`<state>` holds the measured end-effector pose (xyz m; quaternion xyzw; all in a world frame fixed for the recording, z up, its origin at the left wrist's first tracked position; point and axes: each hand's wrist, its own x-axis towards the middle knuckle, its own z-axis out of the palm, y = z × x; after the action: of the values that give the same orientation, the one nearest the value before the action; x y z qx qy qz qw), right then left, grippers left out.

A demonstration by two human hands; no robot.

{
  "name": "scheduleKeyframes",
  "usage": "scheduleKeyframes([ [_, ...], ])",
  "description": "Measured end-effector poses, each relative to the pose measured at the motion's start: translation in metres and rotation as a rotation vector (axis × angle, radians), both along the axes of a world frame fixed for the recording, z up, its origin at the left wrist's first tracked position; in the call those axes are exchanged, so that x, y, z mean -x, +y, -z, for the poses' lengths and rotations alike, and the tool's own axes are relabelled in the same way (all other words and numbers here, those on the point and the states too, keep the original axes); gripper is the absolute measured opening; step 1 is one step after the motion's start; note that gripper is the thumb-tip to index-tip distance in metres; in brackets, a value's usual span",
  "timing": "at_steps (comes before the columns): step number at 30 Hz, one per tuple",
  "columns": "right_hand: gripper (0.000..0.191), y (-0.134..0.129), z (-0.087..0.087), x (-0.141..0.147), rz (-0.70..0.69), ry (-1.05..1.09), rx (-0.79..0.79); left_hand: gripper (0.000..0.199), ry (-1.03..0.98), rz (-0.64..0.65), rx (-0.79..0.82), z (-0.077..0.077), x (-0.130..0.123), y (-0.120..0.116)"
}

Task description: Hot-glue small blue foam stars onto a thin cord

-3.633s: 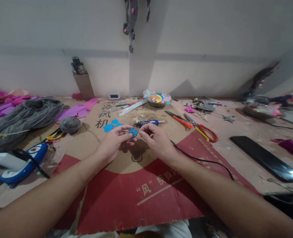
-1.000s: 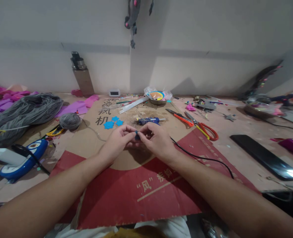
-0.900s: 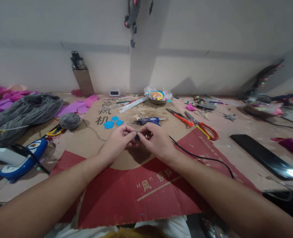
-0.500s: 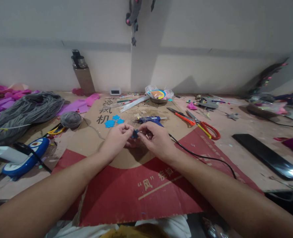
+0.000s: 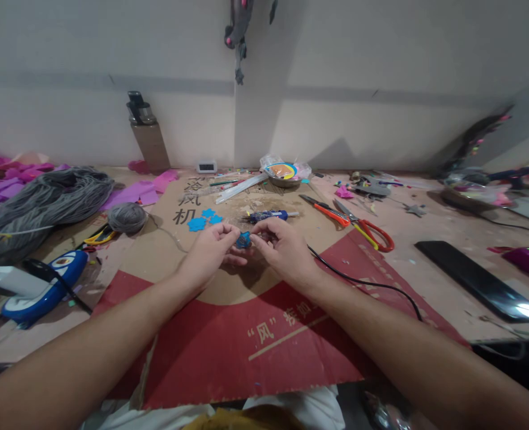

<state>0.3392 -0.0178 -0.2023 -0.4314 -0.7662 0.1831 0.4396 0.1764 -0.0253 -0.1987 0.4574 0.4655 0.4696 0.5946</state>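
Blue piece point(image 5: 243, 240) in work, held up between both hands over the middle of the cardboard point(image 5: 202, 370), which lies on the desk point(image 5: 408, 233). Its outline looks scalloped or starlike; it is too small and dim to tell whether it is folded or layered, so whether it is finished stays open. Far left of it, a small cluster of blue cut-outs point(image 5: 197, 224) lies flat, neither hand on them; by my reading, these are left over.

Left hand point(image 5: 208, 249): grip closed on the piece's left edge, thumb against forefinger, lower fingers loosely spread beneath. Right hand point(image 5: 286, 248): thumb and forefinger pinch the opposite edge, other fingers curled in. Forearms converge from the lower corners, fingertips nearly meeting; shadow below suggests hands clear of the cardboard. Glue gun point(image 5: 268, 215) lies just beyond the right hand, not gripped.
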Motion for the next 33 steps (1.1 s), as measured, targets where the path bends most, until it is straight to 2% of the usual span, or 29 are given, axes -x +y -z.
scheduleKeyframes([
  [6, 0.006, 0.0027, 0.0007, -0.0039, 0.033, -0.008, -0.027, 0.020, -0.146, 0.009, 0.035, -0.0018, -0.0005, -0.0015],
  [16, 0.005, 0.0042, -0.0005, -0.0065, 0.030, -0.032, -0.044, 0.025, 0.023, -0.004, 0.033, 0.0003, -0.0002, 0.0000],
  [24, 0.006, 0.0067, 0.0001, -0.0086, 0.022, -0.075, -0.030, 0.022, -0.142, 0.036, 0.082, -0.0039, -0.0005, -0.0001],
  [33, 0.007, 0.0090, 0.0032, -0.0085, 0.022, -0.074, -0.024, 0.023, -0.100, 0.060, 0.065, -0.0037, -0.0020, 0.0003],
])
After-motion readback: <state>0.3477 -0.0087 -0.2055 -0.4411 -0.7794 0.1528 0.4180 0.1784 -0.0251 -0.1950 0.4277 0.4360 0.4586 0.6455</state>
